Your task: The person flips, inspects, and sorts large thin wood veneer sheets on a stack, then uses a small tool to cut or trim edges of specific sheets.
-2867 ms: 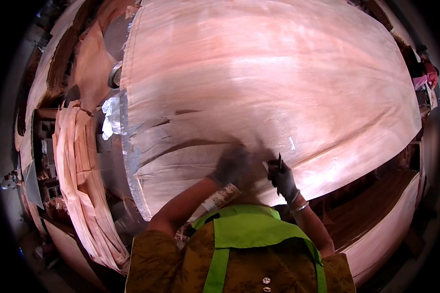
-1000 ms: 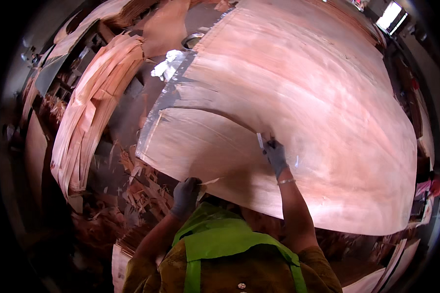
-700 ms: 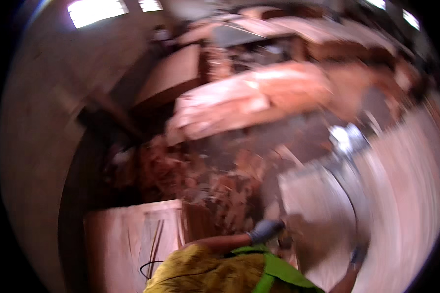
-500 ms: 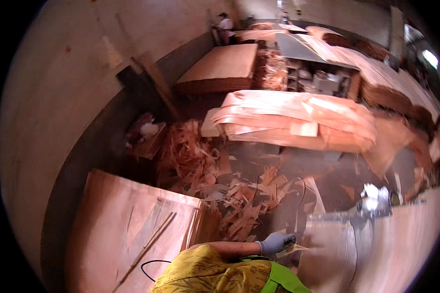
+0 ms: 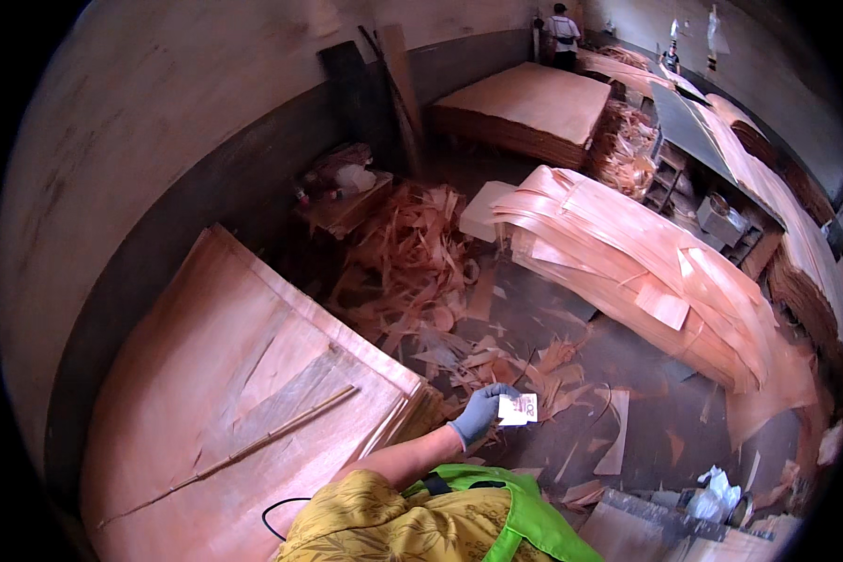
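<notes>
My left hand, in a grey glove, is closed on a small white printed card held out over the floor scraps. To the left of this hand, near my left forearm, lies a large stack of wood veneer sheets. A long thin stick rests slantwise across its top. My right hand is out of view.
Torn veneer scraps cover the floor ahead. A long bundle of veneer strips lies to the right. Another veneer stack stands by the wall. A crumpled plastic bag sits at lower right. Another person is far back.
My view has swung left, so the near veneer stack shows more fully. My left hand has come up and left in the picture, and the card now shows clearly.
</notes>
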### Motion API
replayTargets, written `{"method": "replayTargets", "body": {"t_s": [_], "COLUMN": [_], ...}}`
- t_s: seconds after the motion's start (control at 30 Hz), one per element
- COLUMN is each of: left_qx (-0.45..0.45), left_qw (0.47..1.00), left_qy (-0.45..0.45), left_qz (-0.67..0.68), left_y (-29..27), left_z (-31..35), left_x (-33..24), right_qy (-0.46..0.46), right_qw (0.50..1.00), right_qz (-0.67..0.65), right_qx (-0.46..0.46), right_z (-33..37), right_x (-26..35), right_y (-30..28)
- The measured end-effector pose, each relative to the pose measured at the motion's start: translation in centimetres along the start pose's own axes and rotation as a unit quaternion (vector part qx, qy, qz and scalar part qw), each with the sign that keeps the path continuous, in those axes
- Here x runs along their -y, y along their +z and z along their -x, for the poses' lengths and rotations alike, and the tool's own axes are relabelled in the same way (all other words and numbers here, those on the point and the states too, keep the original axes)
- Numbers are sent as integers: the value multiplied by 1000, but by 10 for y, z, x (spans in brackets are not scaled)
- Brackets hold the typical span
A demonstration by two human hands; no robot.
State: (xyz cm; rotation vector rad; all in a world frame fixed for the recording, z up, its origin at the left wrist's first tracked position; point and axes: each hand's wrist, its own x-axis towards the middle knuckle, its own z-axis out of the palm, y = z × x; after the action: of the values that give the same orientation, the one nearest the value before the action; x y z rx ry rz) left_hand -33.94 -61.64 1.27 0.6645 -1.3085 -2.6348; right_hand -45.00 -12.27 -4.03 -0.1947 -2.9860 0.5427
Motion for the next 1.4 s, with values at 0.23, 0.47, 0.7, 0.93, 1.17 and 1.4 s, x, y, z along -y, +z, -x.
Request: {"method": "replayTargets", "body": {"t_s": [0.23,0.47,0.7,0.93,1.17,1.4], "left_qx": [11,3,54,-23,-28,-16], "left_qw": [995,995,933,960,960,988], "left_qy": [27,40,246,158,182,79], "left_qz": [98,89,-259,-232,-211,-133], "left_y": [11,51,84,78,45,4], "left_z": [-54,-148,-259,-312,-339,-368], "left_x": [-26,-50,-70,-104,-145,-200], "right_qy": [-295,58,-58,21,-12,-126], "right_qw": [954,823,730,638,667,739], "right_qz": [11,-471,-508,-591,-519,-500], "right_qx": [-54,314,453,492,535,434], "right_z": [-22,-87,-183,-230,-253,-255], "right_x": [-41,292,406,489,550,632], "right_y": [9,-4,48,81,131,151]}}
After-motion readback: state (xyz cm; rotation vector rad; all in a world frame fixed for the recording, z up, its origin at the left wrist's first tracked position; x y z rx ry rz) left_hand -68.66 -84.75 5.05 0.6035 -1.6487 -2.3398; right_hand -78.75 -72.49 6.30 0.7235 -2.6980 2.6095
